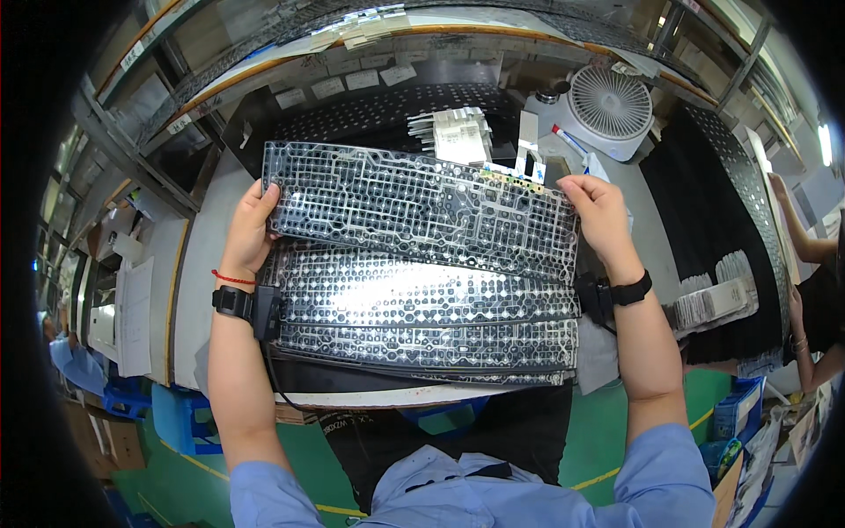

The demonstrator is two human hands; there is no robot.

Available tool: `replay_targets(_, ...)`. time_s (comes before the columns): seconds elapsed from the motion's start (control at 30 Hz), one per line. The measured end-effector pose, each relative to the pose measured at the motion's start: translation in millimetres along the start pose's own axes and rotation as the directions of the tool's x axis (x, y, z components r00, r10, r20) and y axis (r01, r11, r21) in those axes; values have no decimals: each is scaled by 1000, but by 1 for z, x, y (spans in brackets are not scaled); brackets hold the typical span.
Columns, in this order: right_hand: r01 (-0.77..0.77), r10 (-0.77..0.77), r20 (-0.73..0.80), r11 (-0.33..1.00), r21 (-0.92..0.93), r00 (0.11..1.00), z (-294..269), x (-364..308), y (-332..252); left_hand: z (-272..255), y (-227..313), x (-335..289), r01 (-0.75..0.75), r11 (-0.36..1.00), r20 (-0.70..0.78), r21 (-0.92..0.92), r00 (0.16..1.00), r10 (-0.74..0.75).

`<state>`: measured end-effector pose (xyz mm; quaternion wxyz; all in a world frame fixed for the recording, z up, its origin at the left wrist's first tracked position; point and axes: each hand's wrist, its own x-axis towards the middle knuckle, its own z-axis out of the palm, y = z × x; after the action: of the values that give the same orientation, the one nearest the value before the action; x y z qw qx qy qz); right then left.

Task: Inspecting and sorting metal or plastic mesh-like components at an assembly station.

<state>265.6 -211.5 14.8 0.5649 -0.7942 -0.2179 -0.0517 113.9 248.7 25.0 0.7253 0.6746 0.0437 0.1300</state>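
A dark keyboard membrane sheet (pixel 378 194) with pale printed traces and many small round spots is held tilted, its right end lower. My left hand (pixel 250 231) is closed on its left edge, thumb on top. My right hand (pixel 602 216) pinches its upper right corner between thumb and fingers. A white flat tail (pixel 527 136) sticks up from the sheet's top edge, beside a small strip with coloured parts (pixel 515 179). Below lies a stack of similar membrane sheets (pixel 422 339), shiny with glare and partly covered by the held one.
Behind the sheet lie a bundle of white strips (pixel 459 136), a red-capped marker (pixel 568 136) and a white fan (pixel 611 103). More pale bundled strips (pixel 717 304) rest on black cloth (pixel 695 211) at right. Another person's arm (pixel 801 229) shows at the far right. A shelf (pixel 440 31) spans the back.
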Motion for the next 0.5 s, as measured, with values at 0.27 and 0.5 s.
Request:
replay_targets(0.27,208,-121,-262,917,339,957,-41,2,-28,-7,-7,5,14,1000,-22,1,1000,-14)
replay_targets(0.5,434,-517,305,849,300,800,-9,-49,-125,-10,-4,-2,36,999,-26,-14,999,-37)
